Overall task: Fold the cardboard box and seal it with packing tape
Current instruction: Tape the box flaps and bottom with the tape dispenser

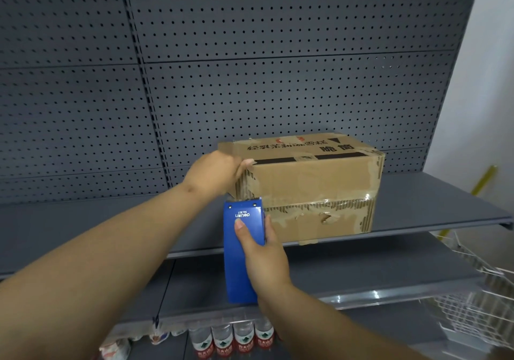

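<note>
A closed brown cardboard box [311, 184] with printed characters on top and old tape strips on its front stands on a grey shelf [431, 204]. My left hand [217, 172] grips the box's upper left corner, thumb on the top edge. My right hand [262, 254] holds a blue tape dispenser [240, 251], forefinger stretched along its back. The dispenser's front end touches the lower left part of the box's front face.
A grey pegboard wall [250, 54] rises behind the shelf. Below, a second shelf [361, 282] and several water bottles [233, 340] with red labels. A white wire basket [472, 304] is at the lower right.
</note>
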Action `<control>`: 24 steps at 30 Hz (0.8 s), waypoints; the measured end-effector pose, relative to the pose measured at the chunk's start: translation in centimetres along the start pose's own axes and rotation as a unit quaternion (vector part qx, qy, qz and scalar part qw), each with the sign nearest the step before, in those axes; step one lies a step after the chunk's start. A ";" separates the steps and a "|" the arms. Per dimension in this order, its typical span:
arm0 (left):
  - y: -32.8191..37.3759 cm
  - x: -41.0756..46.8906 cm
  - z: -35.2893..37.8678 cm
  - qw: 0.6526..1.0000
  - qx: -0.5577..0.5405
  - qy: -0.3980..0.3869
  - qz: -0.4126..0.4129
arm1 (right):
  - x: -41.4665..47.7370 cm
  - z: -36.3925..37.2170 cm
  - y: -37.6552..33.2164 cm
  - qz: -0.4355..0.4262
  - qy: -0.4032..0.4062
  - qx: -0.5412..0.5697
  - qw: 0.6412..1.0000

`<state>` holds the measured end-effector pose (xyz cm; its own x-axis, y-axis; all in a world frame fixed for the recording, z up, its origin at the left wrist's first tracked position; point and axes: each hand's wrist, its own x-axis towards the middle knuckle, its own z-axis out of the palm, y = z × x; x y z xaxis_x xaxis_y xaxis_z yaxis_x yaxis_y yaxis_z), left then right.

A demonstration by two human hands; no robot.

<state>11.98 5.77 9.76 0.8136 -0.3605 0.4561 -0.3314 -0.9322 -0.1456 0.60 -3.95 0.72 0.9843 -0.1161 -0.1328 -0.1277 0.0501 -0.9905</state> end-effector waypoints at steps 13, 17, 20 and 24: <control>0.9 0.7 -0.2 0.983 -0.067 -0.168 0.018 | -0.2 -0.5 -0.1 0.017 -0.063 0.009 0.998; 0.3 1.8 0.4 0.982 -0.108 -0.156 0.014 | 0.1 -0.5 -0.1 0.013 -0.065 0.015 0.998; -0.1 2.6 0.6 0.984 -0.124 -0.120 0.044 | 0.8 -0.4 -0.3 0.003 -0.050 0.008 0.999; -0.9 3.9 1.3 0.988 -0.114 -0.081 0.070 | 1.9 0.2 -0.2 -0.005 -0.017 -0.007 1.000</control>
<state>16.12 5.15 10.51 0.8115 -0.5040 0.2956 -0.5310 -0.8473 0.0132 2.53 -3.99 0.66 0.9891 -0.0833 -0.1218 -0.1192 0.0351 -0.9922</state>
